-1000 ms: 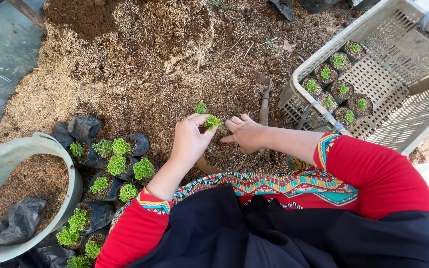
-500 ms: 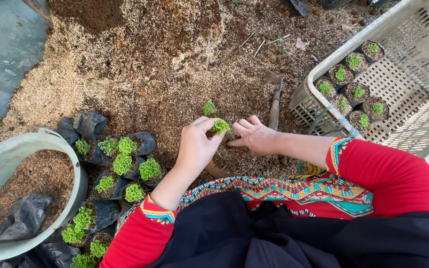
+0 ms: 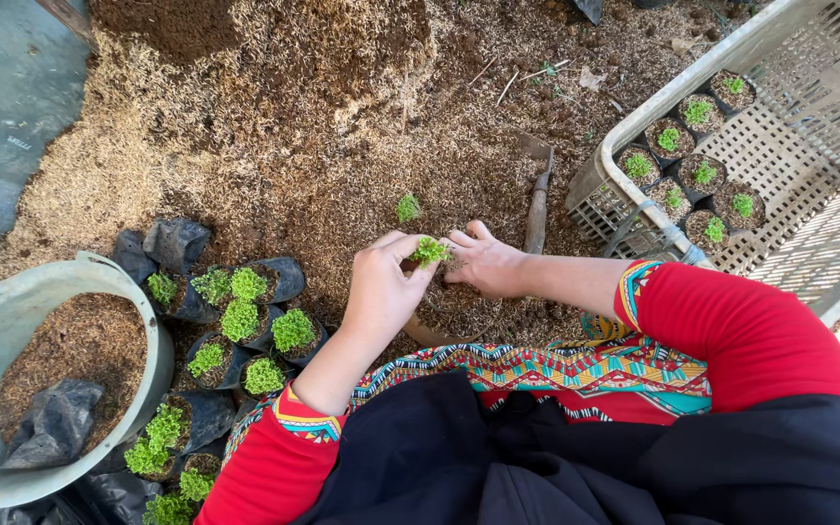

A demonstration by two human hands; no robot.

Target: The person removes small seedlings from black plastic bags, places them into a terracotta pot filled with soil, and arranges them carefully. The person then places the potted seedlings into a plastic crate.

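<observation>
- A small green seedling (image 3: 430,251) sits right between the two hands, low over the brown soil-and-husk heap (image 3: 274,146), just in front of the person's lap.
- The left hand (image 3: 381,292) has thumb and fingertips pinched on the seedling's left side, grasping it.
- The right hand (image 3: 486,262) comes in from the other side, fingers curled down by the seedling's base and pressed into the mix; whether it actually grips anything, I cannot tell.
- Just beyond the hands, a second loose seedling (image 3: 407,207) stands alone on the heap.
- Next to the right hand lies a hand tool (image 3: 537,199) with a wooden handle, flat on the mix.
- Off to the left, a cluster of black nursery bags (image 3: 245,316) is filled with leafy green sprouts, touching one another.
- Further left, a pale round basin (image 3: 153,335) holds brown mix and a crumpled black bag (image 3: 51,423).
- On the right, a light plastic crate (image 3: 780,156) holds several small potted seedlings (image 3: 692,170) at its near end.
- Red sleeves with patterned cuffs frame the bottom of the view.
</observation>
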